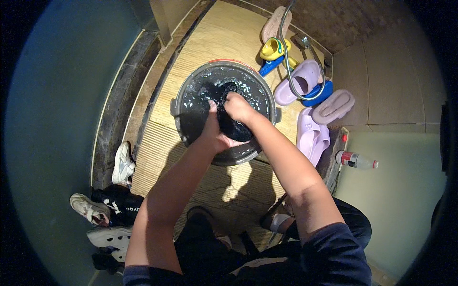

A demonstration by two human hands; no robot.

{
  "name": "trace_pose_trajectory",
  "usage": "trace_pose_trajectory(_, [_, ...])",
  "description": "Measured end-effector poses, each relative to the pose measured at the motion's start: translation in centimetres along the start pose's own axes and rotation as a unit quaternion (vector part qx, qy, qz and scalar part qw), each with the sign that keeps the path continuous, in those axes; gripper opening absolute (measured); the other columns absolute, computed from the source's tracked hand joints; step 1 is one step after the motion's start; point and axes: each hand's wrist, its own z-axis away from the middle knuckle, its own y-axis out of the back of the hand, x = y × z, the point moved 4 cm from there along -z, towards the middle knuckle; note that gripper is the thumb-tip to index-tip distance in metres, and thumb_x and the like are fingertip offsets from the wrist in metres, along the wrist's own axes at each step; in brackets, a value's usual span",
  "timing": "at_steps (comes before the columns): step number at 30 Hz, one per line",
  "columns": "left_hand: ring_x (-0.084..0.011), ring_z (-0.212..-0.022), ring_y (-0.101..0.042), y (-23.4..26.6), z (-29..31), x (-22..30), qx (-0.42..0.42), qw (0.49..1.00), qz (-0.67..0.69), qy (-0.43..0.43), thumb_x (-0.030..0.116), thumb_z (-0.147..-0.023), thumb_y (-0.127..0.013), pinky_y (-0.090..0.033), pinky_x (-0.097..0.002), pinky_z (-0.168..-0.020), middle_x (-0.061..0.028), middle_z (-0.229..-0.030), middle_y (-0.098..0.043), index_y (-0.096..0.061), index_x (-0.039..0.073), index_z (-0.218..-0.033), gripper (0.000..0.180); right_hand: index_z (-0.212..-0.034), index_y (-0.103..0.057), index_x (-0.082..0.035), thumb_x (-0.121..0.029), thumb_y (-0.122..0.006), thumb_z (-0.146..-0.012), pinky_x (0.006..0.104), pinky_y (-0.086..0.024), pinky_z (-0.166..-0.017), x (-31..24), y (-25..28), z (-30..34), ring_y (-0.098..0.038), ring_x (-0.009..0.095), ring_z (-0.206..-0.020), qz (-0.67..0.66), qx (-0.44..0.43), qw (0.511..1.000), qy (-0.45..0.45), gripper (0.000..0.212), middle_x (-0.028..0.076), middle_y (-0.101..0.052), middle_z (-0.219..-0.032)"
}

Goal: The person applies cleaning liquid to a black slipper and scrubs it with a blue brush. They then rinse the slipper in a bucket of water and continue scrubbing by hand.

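Note:
A round grey basin (178, 128) with side handles stands before me, holding dark water flecked with white suds. In it is a wet, black, elongated item (234, 127); whether it is a shoe or a cloth I cannot tell. My left hand (217, 136) grips it from the near left, thumb up along its side and fingers under its near end. Closed into a fist, my right hand (238, 107) presses on the upper part of the same item. Anything small inside that fist is hidden.
Beige ridged matting (155, 143) lies under the basin. To the right are lilac slippers (312, 136), a yellow clog (275, 47), a looping metal shower hose (285, 47) and a plastic bottle (355, 160). Pale shoes (124, 164) and a white clog (109, 237) line the left.

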Motion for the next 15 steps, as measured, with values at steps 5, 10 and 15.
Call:
trace_pose_trajectory(5, [-0.0365,-0.126,-0.049,1.1,0.8,0.6,0.074,0.995,-0.051,-0.053,0.082,-0.085,-0.03,-0.038,-0.0651,-0.1,-0.0143,-0.14,-0.05,-0.042,0.015,-0.143,0.089,-0.086,-0.065,0.009,-0.007,-0.054,-0.076,0.0468,-0.05,-0.076,0.9,-2.9,-1.0,-0.062,0.047,-0.083,0.076,-0.137,0.981,0.111,0.022,0.032,-0.062,-0.083])
trace_pose_trajectory(10, [-0.0331,-0.122,-0.052,1.6,0.4,0.9,-0.013,0.995,-0.023,-0.094,0.075,-0.092,-0.031,-0.041,-0.0512,-0.104,-0.0145,-0.134,-0.054,-0.048,0.011,-0.137,0.08,-0.098,-0.059,0.004,-0.009,-0.054,-0.087,0.0411,-0.047,-0.089,-3.2,-0.1,6.1,-0.058,0.039,-0.101,-0.032,0.04,0.995,0.089,0.018,0.026,-0.059,-0.099])
trace_pose_trajectory(15, [-0.0276,-0.123,-0.053,2.8,-0.9,0.6,-0.111,0.991,-0.039,-0.07,0.067,-0.094,-0.04,-0.043,-0.0441,-0.102,-0.0152,-0.135,-0.052,-0.045,0.007,-0.139,0.076,-0.118,-0.05,0.0,-0.018,-0.07,-0.085,0.0476,-0.038,-0.101,-7.7,1.4,9.1,-0.048,0.041,-0.117,0.004,0.227,0.967,0.115,0.043,0.023,-0.052,-0.115])
